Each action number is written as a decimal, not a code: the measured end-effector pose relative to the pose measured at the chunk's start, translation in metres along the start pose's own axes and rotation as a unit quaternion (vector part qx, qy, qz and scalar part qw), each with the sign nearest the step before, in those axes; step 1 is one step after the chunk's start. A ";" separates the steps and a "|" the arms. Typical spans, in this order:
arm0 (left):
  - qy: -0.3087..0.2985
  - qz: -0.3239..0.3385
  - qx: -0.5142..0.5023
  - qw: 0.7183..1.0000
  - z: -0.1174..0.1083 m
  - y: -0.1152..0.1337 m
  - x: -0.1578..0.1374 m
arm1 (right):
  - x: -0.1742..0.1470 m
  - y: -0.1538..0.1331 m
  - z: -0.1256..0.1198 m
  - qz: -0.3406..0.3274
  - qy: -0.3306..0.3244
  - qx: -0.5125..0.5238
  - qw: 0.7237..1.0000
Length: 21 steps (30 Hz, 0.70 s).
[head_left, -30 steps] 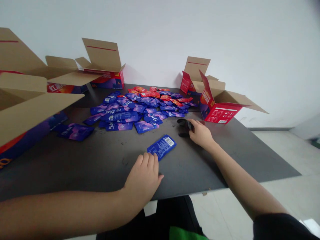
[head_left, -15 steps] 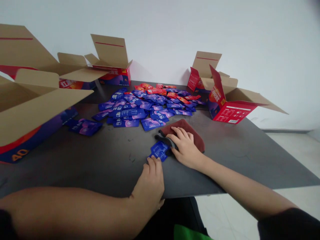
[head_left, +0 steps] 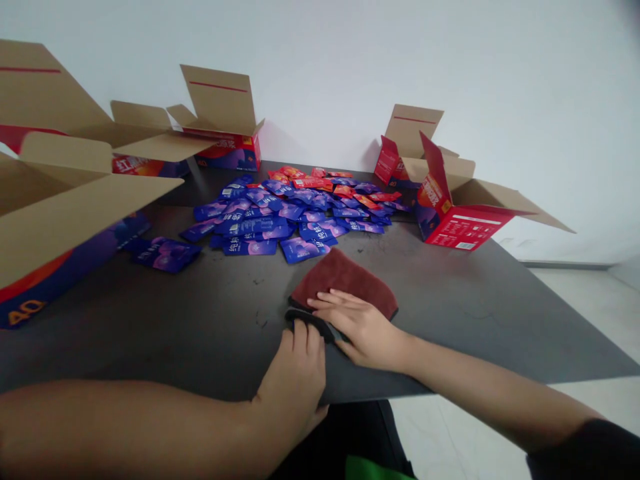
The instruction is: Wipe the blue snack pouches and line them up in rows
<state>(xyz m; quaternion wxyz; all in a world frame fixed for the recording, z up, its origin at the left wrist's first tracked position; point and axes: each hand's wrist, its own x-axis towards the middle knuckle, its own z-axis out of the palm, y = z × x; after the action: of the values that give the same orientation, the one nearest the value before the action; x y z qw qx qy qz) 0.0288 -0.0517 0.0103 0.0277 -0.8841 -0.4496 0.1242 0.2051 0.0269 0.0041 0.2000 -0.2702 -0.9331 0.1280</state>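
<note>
A brown cloth [head_left: 345,283] with a black edge lies on the grey table near its front. My right hand [head_left: 363,330] presses on it, fingers stretched over the cloth and thumb at the folded black edge. At the cloth's left end, my left hand [head_left: 300,360] keeps its fingertips together and pressed down on the table. The blue sachet they were holding is now hidden under the cloth and fingers. Beyond the cloth lies a wide pile of blue sachets [head_left: 255,227], with red sachets [head_left: 313,182] towards the back.
Open cardboard boxes stand around the pile: a large box [head_left: 75,267] at the left, a box [head_left: 227,152] at the back left, and a red box [head_left: 460,227] at the right. Some blue sachets [head_left: 165,255] lie beside the left box. A white wall [head_left: 325,80] rises behind the table [head_left: 450,300].
My right hand has drawn the cloth towards me and left, over the blue sachet, which no longer shows. My left hand has barely moved.
</note>
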 end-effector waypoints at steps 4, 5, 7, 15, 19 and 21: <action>-0.001 -0.006 -0.003 1.000 -0.001 0.001 0.000 | 0.000 0.000 0.001 0.102 0.076 -0.045 0.991; -0.007 -0.007 -0.001 1.000 -0.002 0.001 0.000 | 0.000 0.000 0.001 0.100 0.077 -0.050 0.991; -0.024 -0.002 0.004 1.000 -0.004 0.001 0.000 | -0.001 -0.002 0.001 0.039 0.030 -0.031 0.998; -0.018 -0.003 0.013 1.000 -0.003 0.002 0.000 | -0.003 0.006 -0.002 0.069 0.051 -0.038 0.996; -0.038 -0.002 0.012 0.999 -0.004 0.002 -0.001 | -0.005 0.010 -0.005 0.003 -0.002 0.014 1.000; -0.038 -0.009 0.012 0.999 -0.005 0.001 -0.001 | -0.005 0.014 -0.005 0.064 0.057 -0.009 0.996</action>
<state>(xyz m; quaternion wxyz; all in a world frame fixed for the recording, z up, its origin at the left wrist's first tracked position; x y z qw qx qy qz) 0.0306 -0.0529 0.0147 0.0227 -0.8744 -0.4565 0.1625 0.2182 0.0363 0.0022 0.2422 -0.3384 -0.9017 0.1169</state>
